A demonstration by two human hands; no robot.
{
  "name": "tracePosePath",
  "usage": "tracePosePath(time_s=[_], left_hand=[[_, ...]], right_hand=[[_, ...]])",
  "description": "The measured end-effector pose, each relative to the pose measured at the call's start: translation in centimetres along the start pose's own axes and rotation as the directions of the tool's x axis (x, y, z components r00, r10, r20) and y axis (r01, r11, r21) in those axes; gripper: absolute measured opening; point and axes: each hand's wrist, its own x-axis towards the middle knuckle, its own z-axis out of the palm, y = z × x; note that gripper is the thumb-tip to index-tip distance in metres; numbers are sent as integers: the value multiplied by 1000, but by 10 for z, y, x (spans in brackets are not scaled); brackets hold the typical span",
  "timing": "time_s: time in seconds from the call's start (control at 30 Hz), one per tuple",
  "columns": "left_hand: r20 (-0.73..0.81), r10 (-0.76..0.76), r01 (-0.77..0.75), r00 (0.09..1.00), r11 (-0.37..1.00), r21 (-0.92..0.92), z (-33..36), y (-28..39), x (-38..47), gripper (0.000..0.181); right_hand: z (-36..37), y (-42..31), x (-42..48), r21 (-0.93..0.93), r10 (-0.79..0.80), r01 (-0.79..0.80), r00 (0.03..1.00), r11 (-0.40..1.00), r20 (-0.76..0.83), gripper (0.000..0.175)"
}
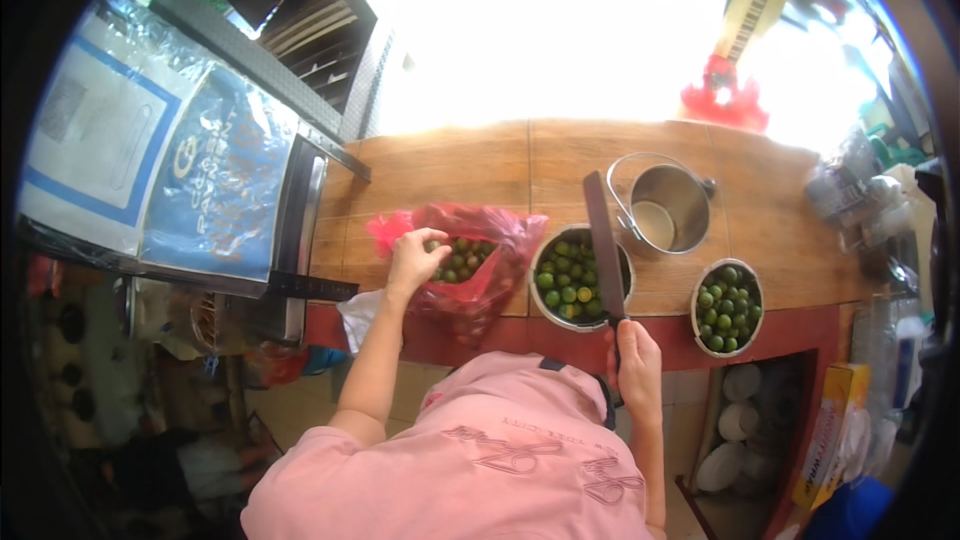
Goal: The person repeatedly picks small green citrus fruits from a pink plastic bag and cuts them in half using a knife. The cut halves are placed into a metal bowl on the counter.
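Observation:
My left hand (417, 259) is at the mouth of a red plastic bag (504, 270), with a small green citrus fruit (433, 245) pinched between thumb and fingers. More green and brownish citrus fruits (465, 261) lie inside the bag. My right hand (637, 360) grips the dark handle of a long, broad-bladed knife (604, 240). Its blade points away from me over the right side of a round container (538, 300) of green citrus fruits. A couple of the fruits (584, 294) in there show yellow cut faces. The blade hides part of the container.
A metal pail (686, 217) with a wire handle stands on the wooden counter (465, 157). Further right, a smaller container (759, 315) holds whole green citrus fruits. A white cloth (360, 319) hangs at the counter's edge. Plastic-covered signs (217, 180) stand left; a wrap box (832, 435) is low right.

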Motion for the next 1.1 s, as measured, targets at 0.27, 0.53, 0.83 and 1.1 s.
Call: tracePosePath(time_s=[0.27, 0.53, 0.83, 1.1], left_hand=[[498, -81, 499, 863, 285, -818, 8, 57, -12, 39], [550, 140, 554, 823, 11, -832, 28, 100, -29, 37], [362, 68, 358, 930, 65, -932, 39, 120, -32, 35], [182, -82, 199, 980, 471, -860, 35, 136, -38, 28]], right_hand=[[10, 9, -1, -155, -131, 133, 991, 979, 23, 41], [12, 6, -10, -157, -107, 110, 994, 981, 32, 37], [18, 9, -33, -311, -303, 308, 951, 899, 64, 31], [24, 15, -42, -492, -482, 432, 876, 756, 30, 25]])
